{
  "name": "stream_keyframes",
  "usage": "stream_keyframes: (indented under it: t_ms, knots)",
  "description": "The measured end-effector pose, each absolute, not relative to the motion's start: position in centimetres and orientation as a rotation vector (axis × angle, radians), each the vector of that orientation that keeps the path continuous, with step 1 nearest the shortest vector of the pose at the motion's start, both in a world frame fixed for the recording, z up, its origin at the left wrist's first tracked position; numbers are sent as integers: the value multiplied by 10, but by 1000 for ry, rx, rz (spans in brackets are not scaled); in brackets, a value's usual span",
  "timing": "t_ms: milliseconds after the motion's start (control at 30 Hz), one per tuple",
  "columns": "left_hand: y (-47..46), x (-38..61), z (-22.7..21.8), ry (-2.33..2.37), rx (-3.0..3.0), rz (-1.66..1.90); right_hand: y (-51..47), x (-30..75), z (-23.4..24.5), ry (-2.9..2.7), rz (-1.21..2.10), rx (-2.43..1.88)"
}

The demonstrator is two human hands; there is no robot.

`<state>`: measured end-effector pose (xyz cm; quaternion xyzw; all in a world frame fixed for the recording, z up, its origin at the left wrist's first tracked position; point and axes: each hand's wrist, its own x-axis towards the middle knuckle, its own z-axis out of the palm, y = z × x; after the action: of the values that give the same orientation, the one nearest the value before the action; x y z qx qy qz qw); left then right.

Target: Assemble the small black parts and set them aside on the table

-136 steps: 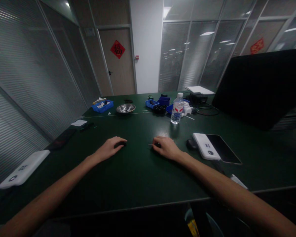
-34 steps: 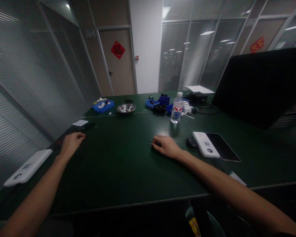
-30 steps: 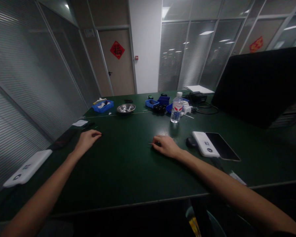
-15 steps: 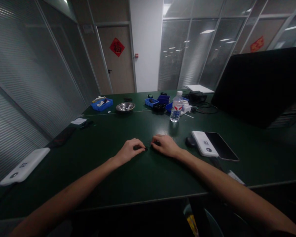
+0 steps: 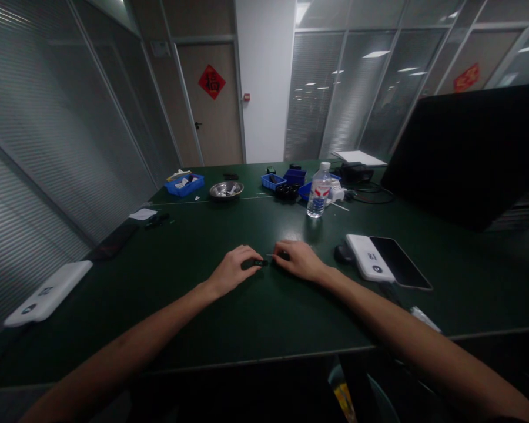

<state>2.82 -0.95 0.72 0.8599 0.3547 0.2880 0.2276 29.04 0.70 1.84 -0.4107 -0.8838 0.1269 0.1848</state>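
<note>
Left hand [image 5: 234,272] pinches a small black oblong part [image 5: 258,262], right hand [image 5: 300,261] pinches a thin pale pin [image 5: 270,255]; the tips are near, not visibly joined.

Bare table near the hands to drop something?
Bare: the wide stretch between left hand and the white pack at the left edge; also mid-table between the hands and the bottle. Crowded: right of right hand (second pack, phone); far end (bins, bowl).

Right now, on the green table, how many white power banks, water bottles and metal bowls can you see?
White power banks: 2
Water bottle: 1
Metal bowl: 1
Total: 4
</note>
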Motion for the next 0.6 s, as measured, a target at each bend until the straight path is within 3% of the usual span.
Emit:
stream_keyframes:
  t_ms: [300, 600]
  knots:
    - [-8, 28, 2, 1027, 2255, 866, -1, 283, 12, -2216, 392, -1182]
    - [-10, 30, 9, 918, 2113, 928, -88, 251, 62, -2116, 295, -195]
